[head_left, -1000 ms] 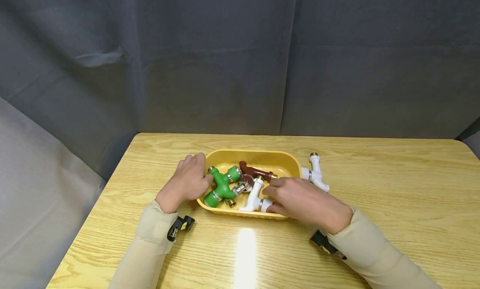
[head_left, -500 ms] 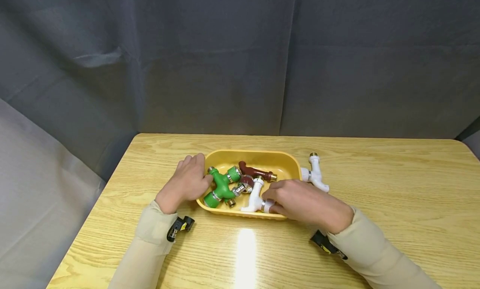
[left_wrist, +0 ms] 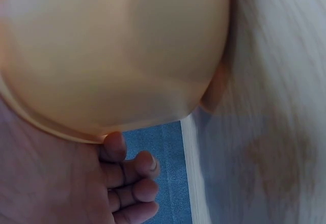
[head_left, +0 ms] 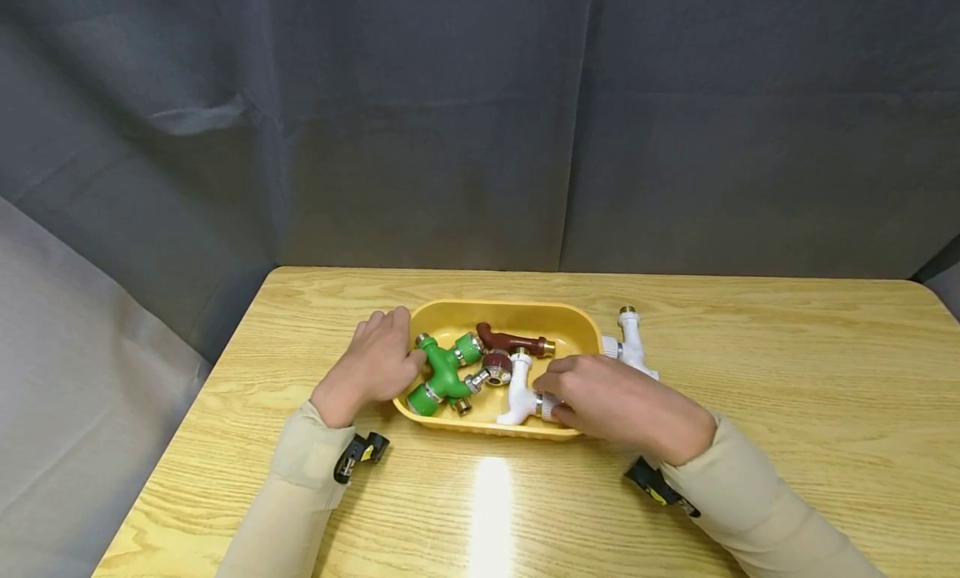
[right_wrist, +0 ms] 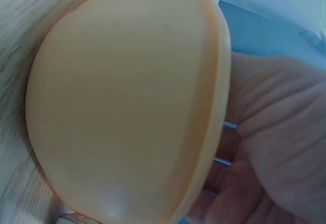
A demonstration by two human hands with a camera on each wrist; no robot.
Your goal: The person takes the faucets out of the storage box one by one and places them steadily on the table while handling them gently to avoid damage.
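Note:
A yellow plastic tub [head_left: 504,311] stands on the table, and my left hand [head_left: 373,363] grips its left rim. In the left wrist view, the curled fingers [left_wrist: 133,188] show beside the tub's outer wall [left_wrist: 117,56]. My right hand [head_left: 611,401] reaches over the right end and pinches the white knob of a white tap [head_left: 517,393] inside the tub. Its fingertips are partly hidden by the hand; the tub wall [right_wrist: 122,96] covers them in the right wrist view. Beside that tap lie a green two-way tap [head_left: 447,373] and a dark red tap [head_left: 513,343].
A second white tap [head_left: 632,338] lies outside the tub, against its right end, partly behind the right hand. The wooden table [head_left: 787,378] extends to both sides. A dark grey curtain [head_left: 420,144] hangs behind its far edge.
My right hand has slid slightly to the right with the white tap, which has shifted right along the tub. The dark red tap has turned a little. My left hand keeps its place.

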